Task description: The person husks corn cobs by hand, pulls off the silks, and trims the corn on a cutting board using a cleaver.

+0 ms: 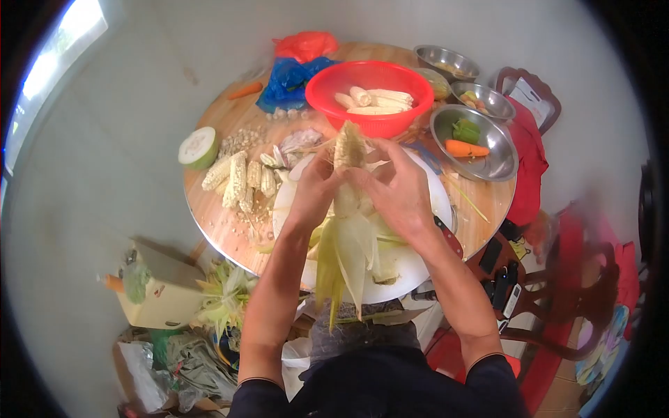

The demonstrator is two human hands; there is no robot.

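An ear of corn (349,150) stands upright between my hands, its pale green husk (345,254) peeled down and hanging below. My left hand (315,184) is closed round its left side, fingers partly hidden behind it. From the other side my right hand (396,188) grips the same ear, thumb pressed near the husk's base. Beneath them lies a white round board (411,275) with loose husk on it. Just beyond, a red plastic basin (320,94) holds several husked cobs (380,99). More cobs (237,180) are piled left of the board.
A halved green gourd (198,148) sits at the table's left edge. A blue bag (289,83) and a carrot (245,90) lie at the back. Metal bowls (505,150) with vegetables line the right. A knife (448,235) lies by the board. Husks (226,296) and a box (157,306) are below left.
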